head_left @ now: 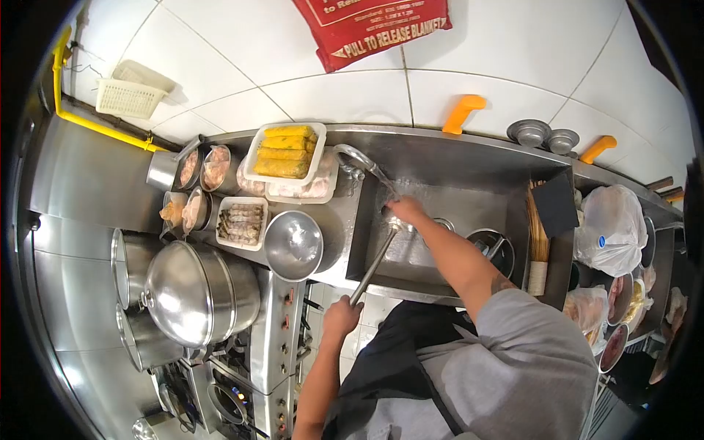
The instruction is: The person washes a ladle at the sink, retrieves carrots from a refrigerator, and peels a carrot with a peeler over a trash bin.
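One long metal tool (375, 265) slants over the front rim of the sink (458, 160), far end inside. L hand (342, 317), in front of the sink, is wrapped round the near end. R hand (404, 210), inside the sink, is at the far end; fingers part hidden, can't tell its grip. Steel bowl (293, 246) L of sink, skewers (538, 238) w/in its R end.

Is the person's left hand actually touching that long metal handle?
Touching: the head view shows the left hand closed around the long metal handle near its end.
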Demonstrator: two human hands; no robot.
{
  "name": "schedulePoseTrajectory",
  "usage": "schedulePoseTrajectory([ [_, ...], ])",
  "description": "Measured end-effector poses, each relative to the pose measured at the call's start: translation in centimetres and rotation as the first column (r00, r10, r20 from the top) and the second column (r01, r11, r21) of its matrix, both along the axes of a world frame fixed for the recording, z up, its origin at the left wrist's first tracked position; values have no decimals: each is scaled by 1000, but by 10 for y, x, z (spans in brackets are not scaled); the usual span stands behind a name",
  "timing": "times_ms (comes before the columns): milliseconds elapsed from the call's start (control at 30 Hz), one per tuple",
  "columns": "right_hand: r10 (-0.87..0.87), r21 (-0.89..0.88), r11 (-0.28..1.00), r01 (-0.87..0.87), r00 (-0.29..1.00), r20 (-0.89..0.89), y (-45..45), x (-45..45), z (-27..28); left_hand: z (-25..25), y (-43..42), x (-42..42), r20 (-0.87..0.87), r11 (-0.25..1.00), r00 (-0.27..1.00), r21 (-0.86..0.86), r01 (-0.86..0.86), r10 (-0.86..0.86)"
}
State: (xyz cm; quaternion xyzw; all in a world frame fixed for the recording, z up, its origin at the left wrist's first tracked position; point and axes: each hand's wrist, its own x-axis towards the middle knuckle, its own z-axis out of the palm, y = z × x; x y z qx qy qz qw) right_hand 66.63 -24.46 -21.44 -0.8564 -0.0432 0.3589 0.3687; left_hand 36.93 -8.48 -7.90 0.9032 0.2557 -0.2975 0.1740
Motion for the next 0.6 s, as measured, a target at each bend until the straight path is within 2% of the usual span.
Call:
schedulePoseTrajectory([
  [100,-171,-218,960,173,985,29,9,3,-46,14,-7,16,-47,995,998,79,55,-51],
  [200,16,-87,996,23,909,417,1,-21,-20,13,-5,20,-47,992,997,112,66,-61],
  [300,-5,125,990,-67,865,501,-11,-19,-19,10,-2,21,-38,988,995,126,93,-89],
  [367,-19,71,997,11,994,109,-24,-1,-4,9,0,21,-42,986,994,134,103,-98],
  [433,5,-18,1000,-5,1000,-9,-24,4,-2,11,-1,23,-66,983,993,147,109,-101],
  [533,121,-170,983,-72,948,295,-6,-12,5,16,-7,31,-83,983,994,160,90,-77],
  [600,164,-233,971,-42,829,535,4,-40,26,12,-9,31,-77,981,996,182,63,-50],
])
